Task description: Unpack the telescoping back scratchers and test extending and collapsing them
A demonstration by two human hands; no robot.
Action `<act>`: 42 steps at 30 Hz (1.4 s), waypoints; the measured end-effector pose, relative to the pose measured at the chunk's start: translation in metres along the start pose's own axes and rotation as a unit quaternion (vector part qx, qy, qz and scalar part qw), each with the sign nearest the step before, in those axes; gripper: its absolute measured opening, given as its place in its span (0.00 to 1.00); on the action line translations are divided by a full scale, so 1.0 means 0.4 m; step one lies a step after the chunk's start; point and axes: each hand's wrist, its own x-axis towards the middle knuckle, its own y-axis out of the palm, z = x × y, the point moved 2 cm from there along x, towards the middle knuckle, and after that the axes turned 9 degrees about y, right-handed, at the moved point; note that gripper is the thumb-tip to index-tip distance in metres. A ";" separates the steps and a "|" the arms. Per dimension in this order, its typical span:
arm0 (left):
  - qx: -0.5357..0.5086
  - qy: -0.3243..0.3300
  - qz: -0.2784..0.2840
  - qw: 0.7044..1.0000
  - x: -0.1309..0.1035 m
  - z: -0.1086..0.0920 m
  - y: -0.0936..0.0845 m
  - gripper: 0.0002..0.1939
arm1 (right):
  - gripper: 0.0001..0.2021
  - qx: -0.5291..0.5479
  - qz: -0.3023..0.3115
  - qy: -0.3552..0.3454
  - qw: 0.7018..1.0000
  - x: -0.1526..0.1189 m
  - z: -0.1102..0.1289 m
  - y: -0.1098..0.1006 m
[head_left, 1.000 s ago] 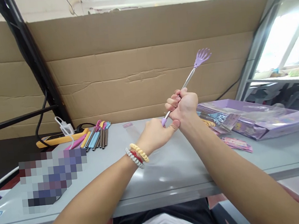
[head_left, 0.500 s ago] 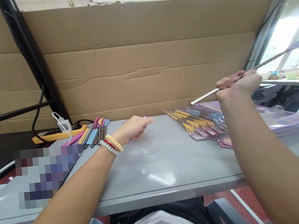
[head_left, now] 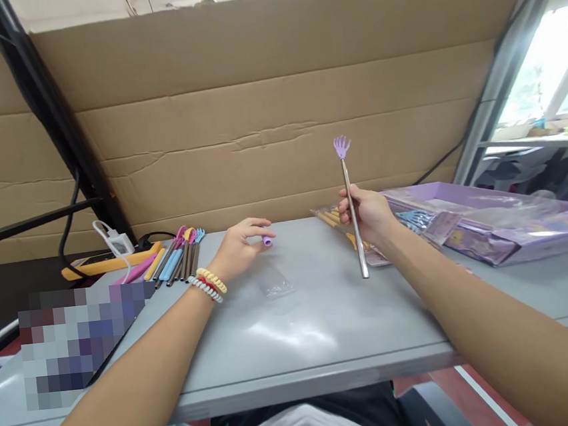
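Observation:
My right hand is closed round the metal rod of a back scratcher. The scratcher stands nearly upright, its purple claw-shaped head at the top and the bare metal end pointing down. My left hand, with bracelets at the wrist, pinches a short purple tube whose hollow end faces me. Just below that hand a clear plastic bag lies on the table. Behind my right hand are packaged back scratchers with yellow handles, partly hidden by the hand and forearm.
Several loose back scratchers lie at the left, beside a yellow power strip with a white charger. A purple box with plastic packaging stands on the right. Cardboard lines the back of the grey table.
My right hand has moved left and down toward the middle, turning the back scratcher from a slant to nearly upright. My left hand stays near its place, the purple tube now showing its end.

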 end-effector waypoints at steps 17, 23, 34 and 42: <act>0.448 -0.180 0.212 0.849 0.006 0.060 -0.107 0.20 | 0.11 -0.119 0.029 -0.037 0.992 -0.016 -0.021 0.033; 0.389 -0.265 0.324 0.821 -0.011 0.086 -0.122 0.19 | 0.14 -0.161 0.061 -0.056 0.984 -0.006 -0.034 0.029; 0.375 -0.192 0.150 0.894 -0.004 0.051 -0.062 0.18 | 0.15 -0.363 0.158 -0.012 0.918 -0.033 -0.060 0.053; 0.387 -0.082 0.070 0.916 -0.005 0.043 -0.045 0.30 | 0.16 -0.380 0.373 0.109 0.839 -0.090 -0.078 0.090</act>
